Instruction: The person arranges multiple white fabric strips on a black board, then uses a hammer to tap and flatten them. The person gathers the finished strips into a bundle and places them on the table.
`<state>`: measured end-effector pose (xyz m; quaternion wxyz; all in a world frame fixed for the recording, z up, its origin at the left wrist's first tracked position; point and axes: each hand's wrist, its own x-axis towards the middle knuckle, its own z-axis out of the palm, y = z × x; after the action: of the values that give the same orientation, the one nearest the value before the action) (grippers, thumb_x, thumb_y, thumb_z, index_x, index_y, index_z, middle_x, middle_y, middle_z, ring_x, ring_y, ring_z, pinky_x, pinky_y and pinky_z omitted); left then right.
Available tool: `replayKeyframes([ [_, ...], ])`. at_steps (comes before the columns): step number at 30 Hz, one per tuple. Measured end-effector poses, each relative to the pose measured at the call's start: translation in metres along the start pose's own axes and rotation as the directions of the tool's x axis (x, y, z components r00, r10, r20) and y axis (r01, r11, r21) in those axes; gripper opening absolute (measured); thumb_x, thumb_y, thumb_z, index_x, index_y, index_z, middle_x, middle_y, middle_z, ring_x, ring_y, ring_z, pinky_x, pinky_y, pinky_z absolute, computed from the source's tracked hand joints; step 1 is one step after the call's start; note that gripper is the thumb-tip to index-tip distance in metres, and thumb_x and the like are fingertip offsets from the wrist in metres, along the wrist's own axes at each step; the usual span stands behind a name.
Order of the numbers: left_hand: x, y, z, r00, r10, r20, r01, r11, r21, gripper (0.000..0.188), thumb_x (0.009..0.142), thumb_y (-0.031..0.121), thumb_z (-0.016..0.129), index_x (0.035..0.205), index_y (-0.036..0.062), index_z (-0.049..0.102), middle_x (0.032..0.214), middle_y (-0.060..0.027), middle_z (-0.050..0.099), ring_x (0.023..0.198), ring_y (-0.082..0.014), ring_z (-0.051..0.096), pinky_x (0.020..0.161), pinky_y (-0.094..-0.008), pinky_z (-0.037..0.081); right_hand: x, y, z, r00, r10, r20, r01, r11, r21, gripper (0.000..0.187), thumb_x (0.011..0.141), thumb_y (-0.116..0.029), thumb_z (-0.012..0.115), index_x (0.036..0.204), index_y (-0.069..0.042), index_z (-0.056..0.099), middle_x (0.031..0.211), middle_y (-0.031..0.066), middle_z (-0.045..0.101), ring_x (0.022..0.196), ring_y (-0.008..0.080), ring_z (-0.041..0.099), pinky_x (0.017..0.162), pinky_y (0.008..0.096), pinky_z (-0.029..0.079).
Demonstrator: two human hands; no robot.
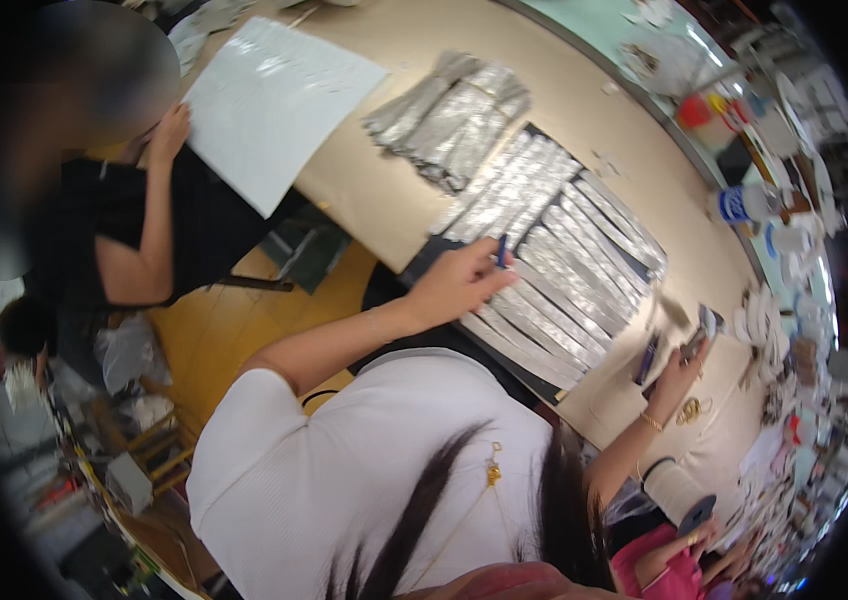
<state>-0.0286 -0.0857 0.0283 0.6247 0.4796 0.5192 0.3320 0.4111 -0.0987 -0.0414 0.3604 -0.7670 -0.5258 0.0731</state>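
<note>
1. Across the beige worktop [634,135], the silvery strips [569,275] lie side by side on a dark sheet [569,183], whose near side comes close to the worktop's near edge.
2. The left hand [459,283] is above the near left part of these strips. Its grip is pinched, thumb and finger together, on a small dark-blue piece [502,250].
3. The right hand [679,378] is beyond the right end of the strips, well apart from the left. Its fingers are at a small grey object [694,345]; blur hides the contact, so I cannot tell whether this grip is closed on it.
4. Just beside the right hand are a dark slim tool [647,360] and a yellowish coil [690,411].
5. Behind the strips, a tied silvery bundle [454,110] lies; beige surface extends from it to the far edge, giving room.
6. At left, a white sheet [279,110] reaches past the near edge, beside a co-worker's hand [172,130].
</note>
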Motion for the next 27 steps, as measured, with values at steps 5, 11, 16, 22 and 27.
replayKeyframes([
  [5, 0.022, 0.010, -0.017, 0.996, 0.017, -0.092, -0.022, 0.999, -0.049, 0.023, 0.095, 0.021, 0.065, 0.109, 0.0044, 0.059, 0.064, 0.0038, 0.053, 0.050, -0.0021, 0.046, 0.045, -0.0183, 0.038, 0.031, 0.003, 0.016, 0.994, 0.106, -0.002, -0.105, 0.984, -0.144, 0.059, 0.085, 0.000, 0.059, 0.142, -0.003, 0.043, 0.133, 0.0271, 0.053, 0.118, 0.0405, 0.055, 0.101, 0.0412, 0.041],
  [11, 0.062, 0.030, -0.042, 0.988, 0.045, -0.151, -0.030, 0.995, 0.097, 0.023, 0.092, 0.020, 0.069, 0.106, 0.0023, 0.064, 0.068, 0.0037, 0.052, 0.050, -0.0025, 0.048, 0.043, -0.0176, 0.038, 0.041, -0.027, 0.025, 0.987, 0.160, 0.028, -0.153, 0.972, -0.178, 0.061, 0.085, 0.001, 0.061, 0.143, -0.005, 0.043, 0.120, 0.0263, 0.057, 0.110, 0.0413, 0.057, 0.096, 0.0431, 0.044],
  [16, 0.104, 0.054, -0.044, 0.996, 0.063, -0.069, -0.050, 0.984, 0.168, 0.032, 0.088, 0.019, 0.072, 0.113, 0.0012, 0.064, 0.077, 0.0007, 0.056, 0.052, -0.0045, 0.053, 0.043, -0.0180, 0.040, 0.044, -0.052, 0.036, 0.994, 0.101, 0.032, -0.094, 0.981, -0.172, 0.061, 0.085, 0.003, 0.060, 0.143, -0.006, 0.044, 0.110, 0.0234, 0.059, 0.100, 0.0385, 0.059, 0.090, 0.0430, 0.045],
  [22, 0.186, 0.064, -0.021, 0.931, 0.348, 0.107, -0.343, 0.742, 0.576, 0.041, 0.079, 0.025, 0.079, 0.110, -0.0003, 0.066, 0.074, -0.0027, 0.061, 0.055, -0.0100, 0.057, 0.050, -0.0244, 0.044, 0.057, -0.049, 0.043, 0.992, 0.059, 0.111, -0.020, 0.945, -0.326, 0.055, 0.083, 0.003, 0.062, 0.136, -0.007, 0.053, 0.114, 0.0191, 0.057, 0.104, 0.0366, 0.056, 0.093, 0.0430, 0.045],
  [27, 0.250, 0.085, 0.028, 0.938, 0.289, 0.189, -0.345, 0.815, 0.466, 0.033, 0.080, 0.017, 0.076, 0.105, -0.0023, 0.067, 0.075, -0.0059, 0.064, 0.054, -0.0114, 0.059, 0.051, -0.0261, 0.046, 0.059, -0.062, 0.037, 0.999, -0.021, -0.043, 0.007, 0.950, -0.311, 0.031, 0.087, -0.009, 0.063, 0.118, -0.008, 0.066, 0.116, 0.0150, 0.057, 0.109, 0.0349, 0.052, 0.096, 0.0460, 0.043],
])
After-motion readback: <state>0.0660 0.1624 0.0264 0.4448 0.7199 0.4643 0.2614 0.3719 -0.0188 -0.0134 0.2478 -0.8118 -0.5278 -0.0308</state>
